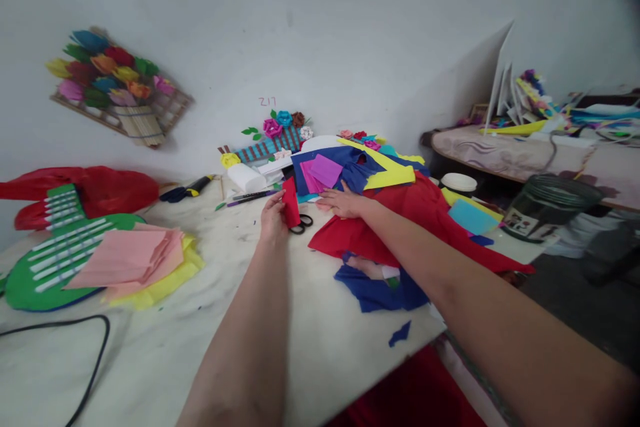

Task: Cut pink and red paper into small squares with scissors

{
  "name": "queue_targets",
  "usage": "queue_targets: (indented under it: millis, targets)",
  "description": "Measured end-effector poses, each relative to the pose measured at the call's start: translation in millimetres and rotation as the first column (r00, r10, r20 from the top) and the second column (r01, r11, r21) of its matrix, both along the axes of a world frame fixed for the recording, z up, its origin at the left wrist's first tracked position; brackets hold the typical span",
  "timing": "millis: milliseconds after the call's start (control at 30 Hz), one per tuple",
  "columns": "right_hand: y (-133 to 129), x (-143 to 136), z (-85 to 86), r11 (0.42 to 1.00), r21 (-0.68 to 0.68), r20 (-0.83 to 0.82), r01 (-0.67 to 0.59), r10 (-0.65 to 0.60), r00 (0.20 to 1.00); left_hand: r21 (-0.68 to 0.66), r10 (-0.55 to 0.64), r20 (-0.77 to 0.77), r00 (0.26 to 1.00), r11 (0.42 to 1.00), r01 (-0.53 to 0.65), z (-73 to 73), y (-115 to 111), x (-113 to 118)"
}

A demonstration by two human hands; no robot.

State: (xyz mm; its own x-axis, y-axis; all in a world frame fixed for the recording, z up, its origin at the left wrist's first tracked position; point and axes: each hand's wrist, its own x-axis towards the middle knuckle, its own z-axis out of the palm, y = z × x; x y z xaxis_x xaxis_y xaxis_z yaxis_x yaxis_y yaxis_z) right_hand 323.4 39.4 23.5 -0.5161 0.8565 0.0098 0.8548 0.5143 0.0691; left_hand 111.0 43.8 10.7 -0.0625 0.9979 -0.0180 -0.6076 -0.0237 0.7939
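Observation:
My left hand point(273, 219) is closed on a small red paper piece point(291, 203), pinched upright between thumb and fingers. Just beside it lie scissors point(301, 224) with black handles, their blades hidden. My right hand point(344, 203) reaches over the heap with fingers stretched out, palm down, at the edge of a crumpled red sheet point(400, 213). Magenta and purple paper squares point(326, 171) rest on dark blue paper point(301, 163) just beyond its fingertips. Small pale pink scraps point(324, 206) lie under that hand.
Left on the table: a green guitar-shaped piece point(25, 280), pink paper sheets point(125, 259), a black cable point(103, 347). Pliers point(193, 188) and pens point(253, 197) lie toward the wall. Yellow paper point(393, 170) tops the heap. A dark transparent jar point(545, 207) stands at right.

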Motion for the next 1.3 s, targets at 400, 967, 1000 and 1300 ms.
queue_targets:
  millis: [400, 967, 1000, 1300]
  targets:
    - [2, -1, 17.2, 0.992, -0.052, 0.047, 0.115, -0.112, 0.993, -0.017, -0.005, 0.01, 1.0, 1.0, 0.005, 2.9, -3, 0]
    - [-10, -18, 44.7, 0.971, -0.146, 0.095, 0.189, -0.176, 0.98, -0.012, 0.034, -0.009, 0.999, 0.999, -0.034, 0.8, -2, -4]
    - [-11, -26, 48.8, 0.97, -0.133, 0.092, 0.202, -0.191, 0.977, -0.021, 0.039, -0.026, 0.999, 0.999, -0.04, 2.4, -3, -7]
    - [-28, -128, 19.0, 0.988, 0.002, -0.149, 0.155, -0.153, 0.977, -0.065, 0.192, -0.082, 0.978, 0.978, -0.197, 6.4, -21, -53]
